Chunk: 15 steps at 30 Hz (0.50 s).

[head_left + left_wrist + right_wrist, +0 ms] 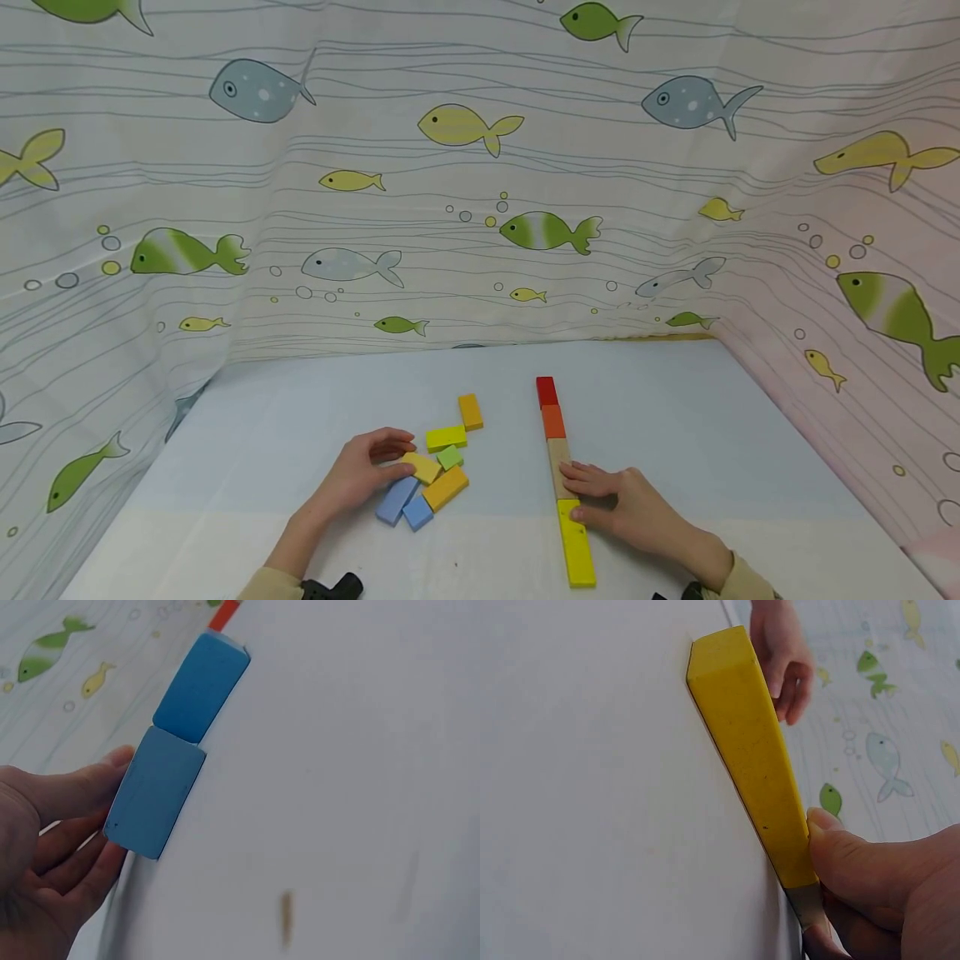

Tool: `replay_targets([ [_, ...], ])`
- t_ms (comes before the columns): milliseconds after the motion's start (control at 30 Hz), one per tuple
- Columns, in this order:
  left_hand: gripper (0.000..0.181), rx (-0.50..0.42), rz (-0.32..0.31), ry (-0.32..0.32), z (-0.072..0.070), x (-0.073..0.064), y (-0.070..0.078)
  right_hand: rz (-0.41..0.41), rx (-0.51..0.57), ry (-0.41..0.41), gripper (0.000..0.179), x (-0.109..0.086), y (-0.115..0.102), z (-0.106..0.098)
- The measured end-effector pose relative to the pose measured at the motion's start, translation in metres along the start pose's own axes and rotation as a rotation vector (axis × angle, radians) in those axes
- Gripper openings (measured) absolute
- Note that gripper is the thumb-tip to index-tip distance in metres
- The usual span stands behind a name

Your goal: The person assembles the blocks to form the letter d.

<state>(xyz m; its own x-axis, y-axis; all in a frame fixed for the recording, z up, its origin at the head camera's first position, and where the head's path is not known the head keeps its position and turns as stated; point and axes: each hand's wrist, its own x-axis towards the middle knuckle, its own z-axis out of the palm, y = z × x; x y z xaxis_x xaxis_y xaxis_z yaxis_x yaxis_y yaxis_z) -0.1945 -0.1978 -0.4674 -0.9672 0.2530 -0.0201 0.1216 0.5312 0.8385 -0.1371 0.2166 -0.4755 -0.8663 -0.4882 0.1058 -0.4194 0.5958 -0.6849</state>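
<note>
My left hand (367,467) is at the left edge of a loose cluster of blocks, thumb and fingers apart near a pale orange block (422,467). Close under its thumb lies a long blue block (397,500), with a smaller blue block (417,512) beside it; in the left wrist view the blue block (155,793) hides some fingertips. My right hand (630,508) rests along a straight row. Its fingers touch a bare wood block (558,467), and its thumb lies against the long yellow block (576,546) at the near end.
The row continues away with an orange-red block (553,422) and a red block (547,391). Also in the cluster are a yellow block (446,438), a green block (450,457) and two orange blocks, one farther back (471,412). Fish-patterned cloth (465,275) surrounds the white table (300,400).
</note>
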Motion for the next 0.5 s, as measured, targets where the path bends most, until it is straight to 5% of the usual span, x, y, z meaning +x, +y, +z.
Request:
replay_targets([
  [500, 0.046, 0.055, -0.031, 0.062, -0.0038, -0.0004, -0.0027, -0.002, -0.007, -0.007, 0.055, -0.0009, -0.0007, -0.0009],
])
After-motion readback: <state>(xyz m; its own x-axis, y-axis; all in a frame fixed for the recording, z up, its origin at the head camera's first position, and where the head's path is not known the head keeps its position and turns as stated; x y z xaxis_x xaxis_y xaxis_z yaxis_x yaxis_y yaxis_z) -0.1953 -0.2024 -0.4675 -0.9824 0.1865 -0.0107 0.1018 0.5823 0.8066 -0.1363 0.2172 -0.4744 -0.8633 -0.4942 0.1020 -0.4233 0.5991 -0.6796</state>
